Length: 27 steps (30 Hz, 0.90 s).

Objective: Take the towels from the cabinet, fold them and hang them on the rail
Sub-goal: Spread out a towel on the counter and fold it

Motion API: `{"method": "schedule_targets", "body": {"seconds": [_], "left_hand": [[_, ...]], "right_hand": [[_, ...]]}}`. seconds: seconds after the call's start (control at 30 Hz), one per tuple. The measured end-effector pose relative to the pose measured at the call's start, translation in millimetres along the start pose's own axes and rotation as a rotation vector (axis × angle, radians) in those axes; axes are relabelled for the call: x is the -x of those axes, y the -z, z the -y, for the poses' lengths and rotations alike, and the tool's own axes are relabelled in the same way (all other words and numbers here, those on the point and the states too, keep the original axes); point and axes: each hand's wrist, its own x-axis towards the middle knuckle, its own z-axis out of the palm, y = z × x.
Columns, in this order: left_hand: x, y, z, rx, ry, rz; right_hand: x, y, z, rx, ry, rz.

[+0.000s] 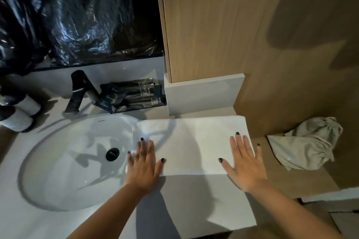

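Left hand (144, 167): flat, fingers spread, palm down on the left end of the white towel (194, 141), right at the sink's edge; nothing pinched.
Right hand (245, 163): flat, fingers spread, palm down on the towel's right end, little finger reaching past the edge.
White towel: folded into a long strip, lying across the grey countertop (194, 200) to the right of the basin, left end overlapping the basin rim.
Sink basin (68, 161): white, oval, dark drain (112, 154) near its middle, just left of the left hand.
Grey cloth bag (305, 145): crumpled, on a brown surface to the right, apart from the towel.
Tap (79, 91): dark, standing behind the basin.
Dark packets (132, 95): loose pile between the tap and the grey block, behind the towel.
Rolled items (21, 114): two, white with dark ends, at the far left of the counter; kind unclear.
Grey block (202, 93): at the foot of the wooden cabinet panel (213, 25), directly behind the towel, close to its far edge.
Black plastic sheet (77, 11): wrinkled, covering the wall above the tap.
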Motion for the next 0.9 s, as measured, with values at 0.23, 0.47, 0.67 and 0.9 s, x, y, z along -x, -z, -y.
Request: {"method": "schedule_targets", "body": {"seconds": [0.23,0.47,0.67,0.9], "left_hand": [[-11,6,-40,-0.257,-0.514,0.071],[-15,20,-69,-0.364,-0.395,0.237],[-17,39,-46,-0.406,-0.448,0.196],[1,33,22,-0.205,-0.298,-0.075]], "right_hand": [[10,31,35,0.077,0.468,0.172],[-3,28,51,0.244,0.408,0.135],[-4,23,24,0.184,0.375,-0.009],[5,24,-29,0.036,0.222,-0.087]]}}
